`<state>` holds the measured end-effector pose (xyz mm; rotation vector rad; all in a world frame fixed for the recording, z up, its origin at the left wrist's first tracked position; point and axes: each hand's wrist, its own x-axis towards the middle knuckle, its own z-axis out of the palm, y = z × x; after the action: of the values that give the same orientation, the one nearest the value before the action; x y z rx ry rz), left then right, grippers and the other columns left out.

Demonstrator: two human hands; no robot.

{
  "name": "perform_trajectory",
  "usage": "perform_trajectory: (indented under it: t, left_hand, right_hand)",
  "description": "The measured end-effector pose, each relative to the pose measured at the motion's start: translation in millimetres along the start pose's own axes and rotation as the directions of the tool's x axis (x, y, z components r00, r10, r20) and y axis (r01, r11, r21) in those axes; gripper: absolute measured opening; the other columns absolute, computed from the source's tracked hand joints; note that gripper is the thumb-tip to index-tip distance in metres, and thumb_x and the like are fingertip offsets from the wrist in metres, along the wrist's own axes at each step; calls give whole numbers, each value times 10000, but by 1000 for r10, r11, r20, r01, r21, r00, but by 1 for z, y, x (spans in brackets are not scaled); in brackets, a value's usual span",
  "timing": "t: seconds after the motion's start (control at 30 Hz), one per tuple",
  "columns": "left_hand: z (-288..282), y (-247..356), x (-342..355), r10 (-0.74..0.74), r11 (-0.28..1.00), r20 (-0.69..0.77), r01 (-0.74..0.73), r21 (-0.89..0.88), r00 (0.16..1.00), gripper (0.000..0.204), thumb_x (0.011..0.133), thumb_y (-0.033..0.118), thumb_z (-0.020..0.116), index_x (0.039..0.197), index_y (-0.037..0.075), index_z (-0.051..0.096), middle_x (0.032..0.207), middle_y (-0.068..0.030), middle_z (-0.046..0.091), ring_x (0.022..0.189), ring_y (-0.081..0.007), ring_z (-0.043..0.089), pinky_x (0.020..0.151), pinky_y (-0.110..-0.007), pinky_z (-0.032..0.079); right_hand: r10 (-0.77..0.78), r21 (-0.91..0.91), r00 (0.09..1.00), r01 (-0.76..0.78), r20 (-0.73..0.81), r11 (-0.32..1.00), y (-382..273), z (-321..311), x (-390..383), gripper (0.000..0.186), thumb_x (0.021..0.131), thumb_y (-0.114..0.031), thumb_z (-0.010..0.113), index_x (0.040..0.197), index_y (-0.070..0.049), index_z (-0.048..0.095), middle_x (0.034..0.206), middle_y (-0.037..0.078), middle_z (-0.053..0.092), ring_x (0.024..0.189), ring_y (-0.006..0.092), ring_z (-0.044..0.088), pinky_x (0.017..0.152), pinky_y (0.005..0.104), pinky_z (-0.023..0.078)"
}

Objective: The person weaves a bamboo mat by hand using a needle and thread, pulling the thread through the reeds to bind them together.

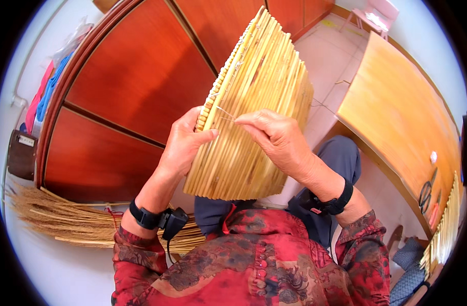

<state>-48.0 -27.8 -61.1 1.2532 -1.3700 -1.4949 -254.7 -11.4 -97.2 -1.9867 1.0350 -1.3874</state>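
Observation:
A panel of yellow straw stalks (254,102), laid side by side, tilts upright in front of me above my lap. Pale thread (225,113) runs in stitches along its left edge, where the stalk ends show. My left hand (185,137) grips that edge, thumb on the front face and fingers behind it, hidden. Over the panel's front, my right hand (274,137) is closed in a pinch on the thread, which stretches from the bound edge to its fingertips. Whether a needle is in the pinch is too small to see.
Red wooden cabinet doors (126,76) stand at the left and ahead. On the wooden table (396,102) at right lie black-handled scissors (425,194). A bundle of dry stalks (65,214) lies at lower left, and a pink chair (373,18) stands far right.

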Motion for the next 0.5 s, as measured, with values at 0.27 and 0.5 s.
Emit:
perform_trajectory:
  t: [0.27,0.5]
  left_hand:
    - [8,21,-19,-19,1000,-4,19,-8,1000,425,799,-47,627,1215,-18,549,1088,-65,641,990,-124,595,918,-284,465]
    - [6,29,-20,-23,1000,19,23,7,1000,419,803,-45,620,1215,-18,551,1095,-60,638,997,-124,591,923,-285,462]
  right_hand:
    - [-102,-139,994,105,28,985,6,10,16,165,904,-154,581,1028,-89,669,800,118,633,764,308,645,656,393,520]
    - [-60,-154,988,82,143,985,0,-5,23,176,901,-157,587,1051,-122,673,796,110,627,744,310,638,649,401,516]
